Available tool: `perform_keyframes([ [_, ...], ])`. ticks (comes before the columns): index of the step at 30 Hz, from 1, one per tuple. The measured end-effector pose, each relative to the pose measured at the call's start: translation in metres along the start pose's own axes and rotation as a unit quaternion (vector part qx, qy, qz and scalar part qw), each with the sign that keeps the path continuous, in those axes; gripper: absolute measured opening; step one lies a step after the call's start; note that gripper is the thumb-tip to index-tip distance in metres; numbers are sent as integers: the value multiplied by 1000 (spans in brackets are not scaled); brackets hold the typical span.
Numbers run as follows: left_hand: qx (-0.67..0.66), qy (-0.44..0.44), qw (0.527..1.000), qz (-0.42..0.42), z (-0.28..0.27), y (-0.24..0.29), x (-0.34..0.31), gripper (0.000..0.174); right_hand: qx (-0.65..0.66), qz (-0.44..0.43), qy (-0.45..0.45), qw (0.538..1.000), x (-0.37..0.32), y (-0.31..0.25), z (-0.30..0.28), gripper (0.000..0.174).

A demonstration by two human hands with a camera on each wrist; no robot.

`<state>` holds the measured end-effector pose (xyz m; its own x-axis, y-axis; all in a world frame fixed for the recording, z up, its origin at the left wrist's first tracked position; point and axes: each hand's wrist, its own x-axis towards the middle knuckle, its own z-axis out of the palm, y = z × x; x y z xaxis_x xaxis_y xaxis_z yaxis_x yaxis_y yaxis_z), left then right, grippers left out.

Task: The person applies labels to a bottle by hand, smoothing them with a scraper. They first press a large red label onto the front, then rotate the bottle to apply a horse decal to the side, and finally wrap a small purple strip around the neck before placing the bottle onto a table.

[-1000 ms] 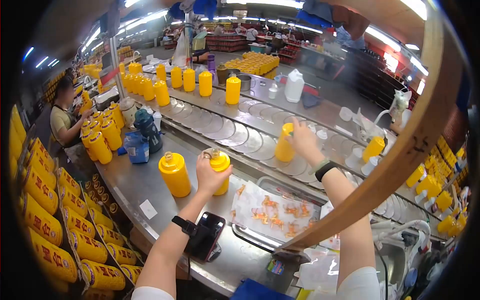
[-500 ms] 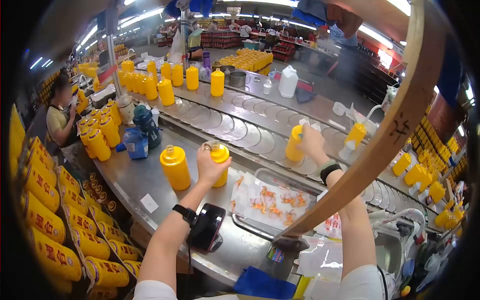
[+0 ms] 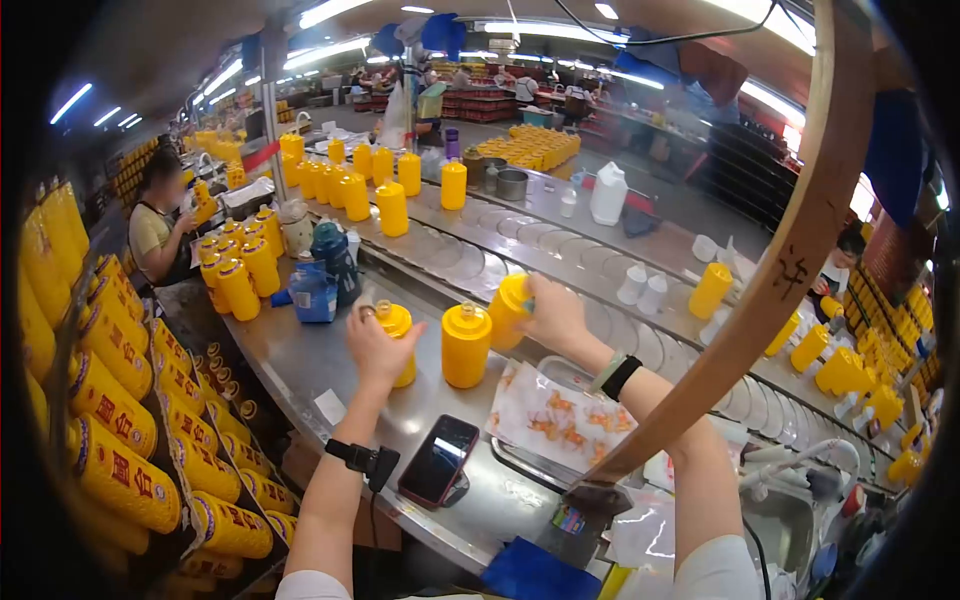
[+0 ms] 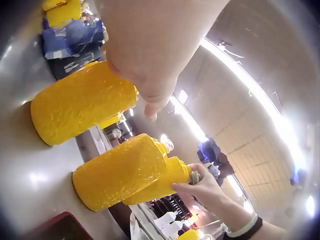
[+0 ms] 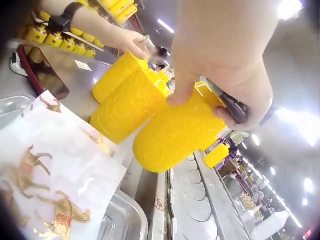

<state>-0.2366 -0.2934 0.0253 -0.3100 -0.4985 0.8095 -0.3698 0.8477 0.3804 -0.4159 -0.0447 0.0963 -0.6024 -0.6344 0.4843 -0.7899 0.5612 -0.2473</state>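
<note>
My left hand (image 3: pixel 376 345) grips a yellow bottle (image 3: pixel 396 319) round its top, and that bottle stands upright on the metal table (image 3: pixel 300 375). To its right is a second yellow bottle (image 3: pixel 466 350) with an uncapped clear neck, touched by neither hand. My right hand (image 3: pixel 555 316) holds a third yellow bottle (image 3: pixel 507 312) by its upper end, just behind the second, over the table's far edge. In the right wrist view this bottle (image 5: pixel 172 132) tilts, and a dark glossy piece (image 5: pixel 233 107) shows under the palm. Paper with orange animal-shaped decals (image 3: pixel 560 412) lies on a metal tray.
A phone (image 3: pixel 438 460) lies in front of my hands. Beyond runs a conveyor of round plates (image 3: pixel 530 240), with yellow bottles further along. A wooden post (image 3: pixel 760 320) slants across my right arm. Another person (image 3: pixel 160 235) works at far left beside clustered bottles (image 3: pixel 238 290).
My left hand has gone from the bottle now in the middle to the one on its left. My right hand has brought its bottle from the conveyor leftward and nearer. The view has shifted slightly.
</note>
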Motion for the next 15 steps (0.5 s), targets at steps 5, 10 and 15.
perform_keyframes([
  [5,-211,-48,972,-86,25,-23,-15,79,24,-6,-57,998,5,-1,7,64],
  [10,-260,-33,949,-175,39,-24,-30,77,32,-43,-105,993,11,10,29,67],
  [15,-273,-17,947,-169,34,-25,-31,79,15,-51,-157,986,7,2,23,69],
])
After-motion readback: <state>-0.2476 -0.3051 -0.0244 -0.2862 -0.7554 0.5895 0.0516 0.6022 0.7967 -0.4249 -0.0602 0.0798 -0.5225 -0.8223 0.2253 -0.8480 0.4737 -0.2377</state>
